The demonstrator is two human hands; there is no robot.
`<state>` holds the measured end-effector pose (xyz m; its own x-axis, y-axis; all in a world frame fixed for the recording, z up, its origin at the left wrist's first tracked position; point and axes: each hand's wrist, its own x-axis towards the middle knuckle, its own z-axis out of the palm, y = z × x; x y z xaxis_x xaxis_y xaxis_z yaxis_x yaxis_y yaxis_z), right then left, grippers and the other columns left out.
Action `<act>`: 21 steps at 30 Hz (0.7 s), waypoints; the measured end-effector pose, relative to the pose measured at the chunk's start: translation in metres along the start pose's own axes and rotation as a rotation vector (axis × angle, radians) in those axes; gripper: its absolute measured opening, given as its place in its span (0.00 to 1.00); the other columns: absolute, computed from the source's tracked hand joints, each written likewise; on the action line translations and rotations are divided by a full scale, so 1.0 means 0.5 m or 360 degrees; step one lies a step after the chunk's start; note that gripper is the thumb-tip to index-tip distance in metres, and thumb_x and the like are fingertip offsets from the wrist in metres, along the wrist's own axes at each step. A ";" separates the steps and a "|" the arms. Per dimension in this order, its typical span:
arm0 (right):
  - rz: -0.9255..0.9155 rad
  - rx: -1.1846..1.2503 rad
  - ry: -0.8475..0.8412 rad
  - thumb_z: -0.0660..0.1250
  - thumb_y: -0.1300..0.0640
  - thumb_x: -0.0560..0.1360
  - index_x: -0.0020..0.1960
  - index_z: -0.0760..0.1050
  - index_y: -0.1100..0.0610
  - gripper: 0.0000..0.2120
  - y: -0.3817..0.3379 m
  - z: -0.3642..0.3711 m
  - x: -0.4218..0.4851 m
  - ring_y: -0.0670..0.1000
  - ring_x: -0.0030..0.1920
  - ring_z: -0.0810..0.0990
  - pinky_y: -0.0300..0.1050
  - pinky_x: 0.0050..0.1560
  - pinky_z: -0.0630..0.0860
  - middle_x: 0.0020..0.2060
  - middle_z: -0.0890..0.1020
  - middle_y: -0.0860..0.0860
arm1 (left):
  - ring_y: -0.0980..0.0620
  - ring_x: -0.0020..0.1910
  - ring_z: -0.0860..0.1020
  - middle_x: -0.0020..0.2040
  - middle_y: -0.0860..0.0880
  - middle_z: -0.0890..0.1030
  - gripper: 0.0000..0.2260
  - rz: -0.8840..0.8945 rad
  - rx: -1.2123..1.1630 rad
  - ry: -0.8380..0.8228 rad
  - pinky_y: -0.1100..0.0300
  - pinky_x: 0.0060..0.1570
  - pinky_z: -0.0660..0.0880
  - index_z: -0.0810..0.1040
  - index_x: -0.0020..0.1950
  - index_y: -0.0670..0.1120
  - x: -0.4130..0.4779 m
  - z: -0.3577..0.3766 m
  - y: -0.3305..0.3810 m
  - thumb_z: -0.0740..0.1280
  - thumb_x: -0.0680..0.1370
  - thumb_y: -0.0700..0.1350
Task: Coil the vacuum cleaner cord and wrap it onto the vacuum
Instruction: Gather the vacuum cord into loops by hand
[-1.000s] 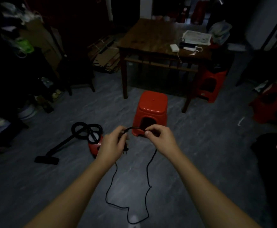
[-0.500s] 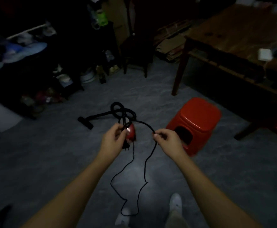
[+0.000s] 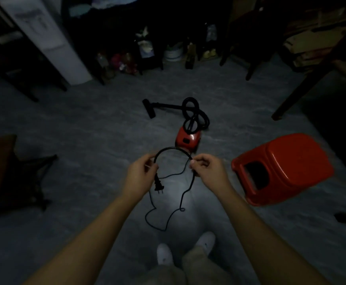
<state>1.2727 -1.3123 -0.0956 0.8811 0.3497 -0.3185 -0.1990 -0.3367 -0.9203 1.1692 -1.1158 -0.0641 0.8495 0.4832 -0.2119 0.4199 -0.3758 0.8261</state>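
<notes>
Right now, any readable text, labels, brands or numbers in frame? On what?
None readable.
Red vacuum: dark panel on top, no legible marking.
Tall white unit upper left: grey patch, too blurred.
Bottles along the back wall: labels too small, dark.
Plug on the cord: no visible marking.

Where cord [image 3: 173, 148] joins vac [image 3: 188, 138] too dim to tell; table [image 3: 303, 87] cut off at rt edge.

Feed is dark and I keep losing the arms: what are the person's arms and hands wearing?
Nothing that shows. The left hand and right hand are ungloved, with no ring, watch or band visible in this dim view. Both forearms are bare to the frame's lower edge; no sleeve in view.
</notes>
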 end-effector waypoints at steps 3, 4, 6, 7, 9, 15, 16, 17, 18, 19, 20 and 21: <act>0.0001 -0.0035 -0.0082 0.72 0.59 0.76 0.42 0.81 0.50 0.05 0.026 0.036 -0.010 0.53 0.42 0.85 0.53 0.49 0.83 0.39 0.86 0.53 | 0.46 0.43 0.83 0.43 0.46 0.82 0.08 -0.0232 -0.0178 0.0033 0.50 0.46 0.83 0.80 0.55 0.49 -0.033 0.007 -0.047 0.66 0.80 0.39; -0.0012 -0.0047 -0.0101 0.72 0.59 0.75 0.42 0.81 0.49 0.06 0.034 0.048 -0.016 0.52 0.42 0.84 0.51 0.48 0.83 0.39 0.85 0.53 | 0.45 0.43 0.83 0.44 0.44 0.83 0.07 -0.0297 -0.0241 0.0051 0.50 0.45 0.83 0.80 0.55 0.48 -0.047 0.011 -0.066 0.66 0.80 0.39; -0.0021 -0.0057 -0.0133 0.72 0.61 0.75 0.41 0.81 0.49 0.08 0.054 0.072 -0.027 0.50 0.41 0.84 0.48 0.47 0.82 0.38 0.85 0.53 | 0.44 0.42 0.84 0.45 0.43 0.83 0.06 -0.0365 -0.0307 0.0084 0.51 0.41 0.83 0.80 0.53 0.48 -0.072 0.020 -0.105 0.66 0.80 0.40; -0.0011 -0.0068 -0.0149 0.72 0.61 0.75 0.40 0.81 0.48 0.09 0.066 0.085 -0.033 0.49 0.41 0.83 0.47 0.47 0.81 0.38 0.85 0.52 | 0.45 0.41 0.84 0.45 0.43 0.83 0.05 -0.0386 -0.0332 0.0084 0.50 0.40 0.83 0.80 0.52 0.49 -0.081 0.027 -0.128 0.66 0.81 0.41; 0.0002 -0.0096 -0.0171 0.72 0.61 0.75 0.40 0.80 0.47 0.10 0.098 0.110 -0.040 0.49 0.41 0.83 0.45 0.47 0.81 0.38 0.85 0.50 | 0.48 0.37 0.83 0.44 0.44 0.83 0.04 -0.0426 -0.0372 0.0058 0.50 0.38 0.83 0.80 0.52 0.50 -0.096 0.043 -0.173 0.65 0.81 0.42; 0.0052 -0.0124 -0.0192 0.72 0.62 0.75 0.44 0.82 0.54 0.04 0.233 0.172 -0.027 0.37 0.37 0.80 0.32 0.43 0.77 0.39 0.83 0.47 | 0.46 0.36 0.82 0.43 0.45 0.83 0.06 -0.0565 -0.0597 0.0027 0.47 0.39 0.81 0.80 0.50 0.47 -0.103 0.102 -0.320 0.64 0.82 0.44; 0.0054 -0.0149 -0.0200 0.72 0.62 0.75 0.45 0.82 0.55 0.04 0.260 0.180 -0.020 0.37 0.38 0.80 0.30 0.42 0.76 0.39 0.83 0.47 | 0.45 0.37 0.82 0.43 0.44 0.83 0.06 -0.0596 -0.0647 0.0024 0.47 0.40 0.82 0.81 0.51 0.46 -0.100 0.113 -0.344 0.64 0.82 0.44; 0.0059 -0.0179 -0.0208 0.71 0.62 0.75 0.46 0.82 0.55 0.04 0.292 0.188 -0.010 0.37 0.38 0.80 0.30 0.43 0.76 0.40 0.84 0.46 | 0.44 0.38 0.83 0.44 0.42 0.83 0.07 -0.0620 -0.0680 0.0015 0.48 0.39 0.82 0.81 0.52 0.45 -0.093 0.126 -0.371 0.63 0.83 0.44; 0.0061 -0.0211 -0.0219 0.71 0.62 0.76 0.47 0.82 0.55 0.04 0.327 0.196 0.002 0.38 0.40 0.81 0.30 0.44 0.76 0.41 0.84 0.46 | 0.43 0.38 0.83 0.44 0.42 0.83 0.07 -0.0632 -0.0700 0.0010 0.49 0.39 0.83 0.81 0.52 0.44 -0.085 0.141 -0.396 0.63 0.83 0.44; 0.0062 -0.0244 -0.0235 0.70 0.62 0.77 0.47 0.82 0.55 0.04 0.365 0.203 0.017 0.40 0.43 0.82 0.31 0.46 0.76 0.42 0.84 0.46 | 0.44 0.38 0.84 0.44 0.41 0.84 0.08 -0.0638 -0.0717 0.0014 0.50 0.39 0.83 0.80 0.53 0.43 -0.075 0.158 -0.422 0.63 0.83 0.43; 0.0065 -0.0274 -0.0256 0.69 0.62 0.77 0.48 0.81 0.55 0.04 0.406 0.212 0.035 0.43 0.45 0.83 0.33 0.49 0.77 0.44 0.85 0.48 | 0.45 0.37 0.84 0.44 0.42 0.84 0.07 -0.0645 -0.0739 0.0031 0.50 0.39 0.83 0.81 0.52 0.44 -0.062 0.175 -0.448 0.63 0.83 0.43; 0.0077 -0.0296 -0.0278 0.69 0.62 0.77 0.49 0.81 0.56 0.04 0.451 0.220 0.055 0.47 0.47 0.83 0.36 0.51 0.78 0.45 0.85 0.50 | 0.45 0.36 0.84 0.44 0.42 0.84 0.07 -0.0657 -0.0765 0.0049 0.50 0.39 0.84 0.81 0.52 0.44 -0.047 0.196 -0.477 0.63 0.83 0.43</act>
<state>1.2051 -1.2823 -0.3368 0.7819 0.4695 -0.4101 -0.1422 -0.5062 -0.8506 1.0804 -1.1152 -0.3074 0.6355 0.5379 -0.5539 0.5144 0.2401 0.8233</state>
